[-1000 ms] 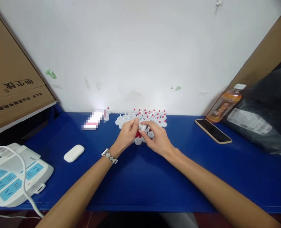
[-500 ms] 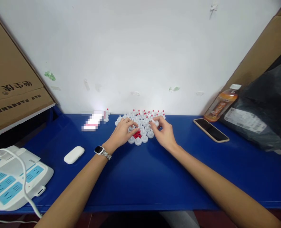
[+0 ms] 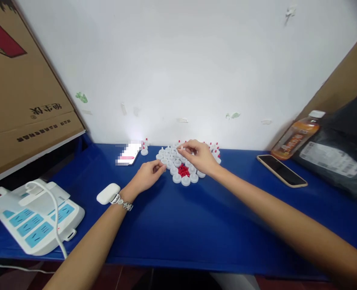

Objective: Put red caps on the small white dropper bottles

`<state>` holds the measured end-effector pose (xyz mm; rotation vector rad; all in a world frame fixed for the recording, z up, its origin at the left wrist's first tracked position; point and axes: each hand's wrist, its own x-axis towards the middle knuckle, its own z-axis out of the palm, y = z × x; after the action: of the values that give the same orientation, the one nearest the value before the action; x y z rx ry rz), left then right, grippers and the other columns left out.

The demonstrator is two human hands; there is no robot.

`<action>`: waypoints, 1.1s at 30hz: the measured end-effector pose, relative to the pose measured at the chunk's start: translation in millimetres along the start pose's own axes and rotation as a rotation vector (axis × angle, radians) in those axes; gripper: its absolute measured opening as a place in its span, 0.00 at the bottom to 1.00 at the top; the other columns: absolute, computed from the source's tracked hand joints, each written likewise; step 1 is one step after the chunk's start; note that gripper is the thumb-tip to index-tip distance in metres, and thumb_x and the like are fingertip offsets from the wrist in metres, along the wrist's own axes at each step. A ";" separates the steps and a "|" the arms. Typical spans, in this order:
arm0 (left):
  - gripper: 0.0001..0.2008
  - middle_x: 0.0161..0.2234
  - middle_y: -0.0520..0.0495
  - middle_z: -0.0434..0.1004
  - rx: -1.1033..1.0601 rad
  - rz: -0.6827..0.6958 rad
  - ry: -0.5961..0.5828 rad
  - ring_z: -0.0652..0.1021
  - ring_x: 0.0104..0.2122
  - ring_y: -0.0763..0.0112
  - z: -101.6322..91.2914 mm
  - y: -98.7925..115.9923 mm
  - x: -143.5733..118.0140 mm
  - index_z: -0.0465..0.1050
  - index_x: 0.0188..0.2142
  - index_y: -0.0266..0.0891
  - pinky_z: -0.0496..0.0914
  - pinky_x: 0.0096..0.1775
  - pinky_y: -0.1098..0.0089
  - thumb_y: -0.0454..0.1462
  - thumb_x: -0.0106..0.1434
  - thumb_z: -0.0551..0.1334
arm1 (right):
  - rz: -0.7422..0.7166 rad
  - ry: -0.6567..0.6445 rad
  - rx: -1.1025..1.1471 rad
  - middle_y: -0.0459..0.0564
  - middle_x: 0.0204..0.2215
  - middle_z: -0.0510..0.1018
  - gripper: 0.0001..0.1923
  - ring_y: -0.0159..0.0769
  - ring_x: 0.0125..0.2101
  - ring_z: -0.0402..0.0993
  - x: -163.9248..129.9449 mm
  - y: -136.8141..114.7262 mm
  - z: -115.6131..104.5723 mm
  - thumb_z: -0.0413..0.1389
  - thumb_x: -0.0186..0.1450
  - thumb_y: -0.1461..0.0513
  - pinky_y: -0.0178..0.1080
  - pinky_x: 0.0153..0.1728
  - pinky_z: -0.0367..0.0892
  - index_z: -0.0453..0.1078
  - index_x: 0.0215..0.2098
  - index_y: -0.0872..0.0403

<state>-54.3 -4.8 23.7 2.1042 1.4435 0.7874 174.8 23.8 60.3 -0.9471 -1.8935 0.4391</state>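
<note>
At the far left of the blue bench (image 3: 178,233) a white power strip (image 3: 36,219) is seen, with a white earbud case (image 3: 108,193) just beside the wrist of the left hand (image 3: 146,177). That hand is rested on the bench with fingers loosely curled, touching the left edge of a cluster of small white caps (image 3: 178,177) ringed around a red pile (image 3: 183,170). The right hand (image 3: 198,155) is held over the cluster, fingertips pinched on one white cap (image 3: 180,149). Farther right lie a phone (image 3: 281,170) and a bottle (image 3: 296,135).
</note>
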 end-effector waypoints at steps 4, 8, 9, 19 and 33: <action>0.19 0.25 0.51 0.73 0.060 -0.008 0.003 0.71 0.25 0.70 -1.5 -11.7 -0.4 0.71 0.30 0.40 0.60 0.29 0.70 0.51 0.68 0.54 | 0.017 -0.108 0.004 0.46 0.25 0.79 0.08 0.31 0.29 0.72 49.3 -2.3 36.4 0.59 0.64 0.62 0.35 0.35 0.65 0.79 0.36 0.56; 0.18 0.24 0.51 0.73 0.111 -0.032 0.009 0.71 0.24 0.70 -4.0 -18.6 -0.6 0.69 0.29 0.41 0.59 0.28 0.70 0.50 0.68 0.54 | 0.069 -0.337 -0.102 0.49 0.26 0.81 0.07 0.31 0.28 0.75 91.4 7.1 78.1 0.56 0.62 0.67 0.32 0.33 0.65 0.78 0.35 0.59; 0.18 0.23 0.52 0.73 0.114 -0.030 0.005 0.70 0.23 0.70 -4.3 -19.2 -0.9 0.69 0.29 0.41 0.59 0.28 0.70 0.50 0.68 0.54 | 0.077 -0.396 -0.139 0.49 0.26 0.82 0.08 0.32 0.28 0.76 98.6 10.3 87.4 0.56 0.62 0.68 0.32 0.33 0.66 0.78 0.35 0.59; 0.16 0.26 0.50 0.76 0.079 -0.053 -0.039 0.72 0.25 0.69 -7.1 -17.3 -1.2 0.71 0.31 0.41 0.60 0.28 0.70 0.48 0.68 0.55 | 0.050 -0.607 -0.505 0.50 0.33 0.84 0.05 0.40 0.37 0.78 116.7 22.9 111.6 0.60 0.58 0.64 0.36 0.39 0.65 0.79 0.29 0.54; 0.11 0.27 0.47 0.77 0.137 -0.162 0.031 0.75 0.26 0.66 -15.5 -36.1 -2.1 0.70 0.29 0.42 0.63 0.29 0.68 0.42 0.67 0.55 | 0.037 -0.527 -0.458 0.50 0.35 0.83 0.07 0.38 0.38 0.76 122.8 7.0 150.3 0.61 0.63 0.58 0.37 0.40 0.64 0.78 0.34 0.53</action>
<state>-89.8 6.3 10.8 2.0484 1.7040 0.6792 15.9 135.3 53.9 -1.2527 -2.5269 0.2966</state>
